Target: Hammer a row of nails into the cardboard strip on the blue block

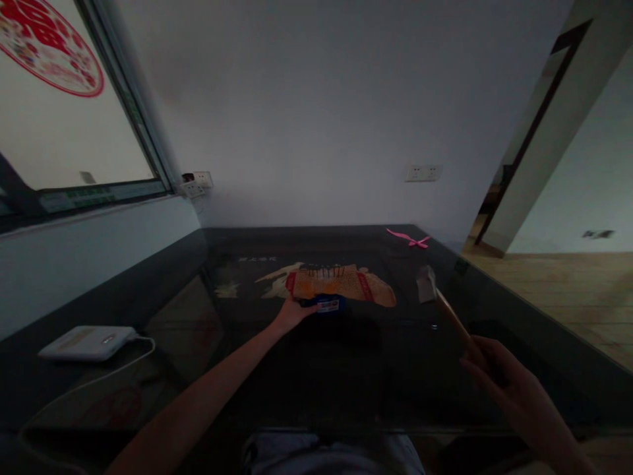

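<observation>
My left hand (293,313) reaches to the middle of the dark glossy table (306,376), its fingers against a small blue object (330,303) with a pale label. Behind the blue object lies a long tan piece (341,282) with red bands, and a row of thin dark upright bits shows along it. On the right, my right hand (494,366) is wrapped round the light wooden handle of a tool (452,320). The tool's greyish flat head (426,285) is raised over the right part of the table, apart from the tan piece.
A white box-like device (89,344) with a white cable sits at the left. A pink ribbon-like item (410,239) lies at the far right corner. Behind the table rises a wall with sockets (422,173); a window is at the left.
</observation>
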Tool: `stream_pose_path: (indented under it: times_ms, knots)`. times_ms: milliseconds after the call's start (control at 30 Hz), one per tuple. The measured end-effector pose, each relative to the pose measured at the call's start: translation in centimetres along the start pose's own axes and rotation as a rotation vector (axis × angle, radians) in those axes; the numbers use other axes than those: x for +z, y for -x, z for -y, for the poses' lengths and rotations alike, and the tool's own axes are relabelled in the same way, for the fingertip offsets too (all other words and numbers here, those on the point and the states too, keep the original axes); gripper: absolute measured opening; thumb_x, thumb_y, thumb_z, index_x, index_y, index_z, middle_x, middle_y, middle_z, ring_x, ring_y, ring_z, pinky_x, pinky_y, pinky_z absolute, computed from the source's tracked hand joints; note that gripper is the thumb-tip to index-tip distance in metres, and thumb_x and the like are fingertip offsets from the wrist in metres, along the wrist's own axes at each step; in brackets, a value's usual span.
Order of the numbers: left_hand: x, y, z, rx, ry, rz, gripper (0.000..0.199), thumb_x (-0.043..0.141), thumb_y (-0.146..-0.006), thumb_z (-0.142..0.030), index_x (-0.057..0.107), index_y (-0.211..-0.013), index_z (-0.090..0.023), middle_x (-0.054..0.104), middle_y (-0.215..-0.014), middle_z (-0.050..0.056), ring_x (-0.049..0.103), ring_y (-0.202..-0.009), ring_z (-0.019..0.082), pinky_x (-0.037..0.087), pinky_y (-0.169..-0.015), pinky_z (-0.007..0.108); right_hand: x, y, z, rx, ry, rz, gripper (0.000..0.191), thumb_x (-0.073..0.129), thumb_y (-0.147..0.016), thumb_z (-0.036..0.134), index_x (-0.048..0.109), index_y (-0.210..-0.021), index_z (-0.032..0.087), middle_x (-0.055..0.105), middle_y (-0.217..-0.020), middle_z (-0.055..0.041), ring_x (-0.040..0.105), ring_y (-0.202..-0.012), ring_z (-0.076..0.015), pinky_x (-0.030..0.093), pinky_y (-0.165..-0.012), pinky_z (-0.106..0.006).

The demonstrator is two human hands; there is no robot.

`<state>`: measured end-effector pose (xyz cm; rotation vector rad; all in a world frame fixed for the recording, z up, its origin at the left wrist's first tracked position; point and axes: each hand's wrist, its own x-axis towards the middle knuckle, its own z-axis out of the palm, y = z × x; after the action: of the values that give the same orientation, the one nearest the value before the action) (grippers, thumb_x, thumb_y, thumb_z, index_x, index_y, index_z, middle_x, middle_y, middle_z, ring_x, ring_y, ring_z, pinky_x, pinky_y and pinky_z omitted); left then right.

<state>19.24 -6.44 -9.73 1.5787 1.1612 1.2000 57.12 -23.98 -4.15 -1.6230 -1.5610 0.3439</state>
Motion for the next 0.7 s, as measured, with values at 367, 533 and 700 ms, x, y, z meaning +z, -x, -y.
stream_pose_path:
  times_ms: [367, 533, 700]
  knots:
    - [4.5, -2.5, -2.7, 0.055, 0.071, 0.018, 0.073, 0.078, -0.057, -0.023, 0.047, -0.122, -0.012, 0.053, -0.125, 0.017, 0.05, -0.117, 0.025, 0.032, -0.105, 0.042, 0.0, -0.2, -0.5, -0.087, 0.098, 0.199, 0.037, 0.055, -0.075, 0.052, 0.06, -0.097, 0.023, 0.06, -0.06, 0.0013, 0.057, -0.054, -0.0159, 0.044, -0.048, -0.024]
    - [8.2, -4.0, -3.5, 0.114, 0.128, 0.03, 0.081, 0.078, -0.056, -0.022, 0.041, -0.126, -0.01, 0.052, -0.126, 0.019, 0.051, -0.116, 0.024, 0.033, -0.104, 0.042, -0.4, -0.9, 0.0, -0.176, 0.252, 0.271, 0.032, 0.054, -0.078, 0.05, 0.061, -0.097, 0.026, 0.069, -0.077, -0.0015, 0.064, -0.065, -0.0188, 0.046, -0.056, -0.026]
    - [11.5, -6.3, -2.9, 0.07, 0.174, 0.031, 0.078, 0.08, -0.052, -0.018, 0.046, -0.122, -0.011, 0.058, -0.118, 0.016, 0.051, -0.115, 0.024, 0.032, -0.105, 0.041, 0.9, -3.6, 0.7, -0.276, 0.404, 0.333, 0.029, 0.05, -0.081, 0.049, 0.061, -0.096, 0.027, 0.07, -0.086, -0.0029, 0.065, -0.073, -0.0209, 0.046, -0.062, -0.029]
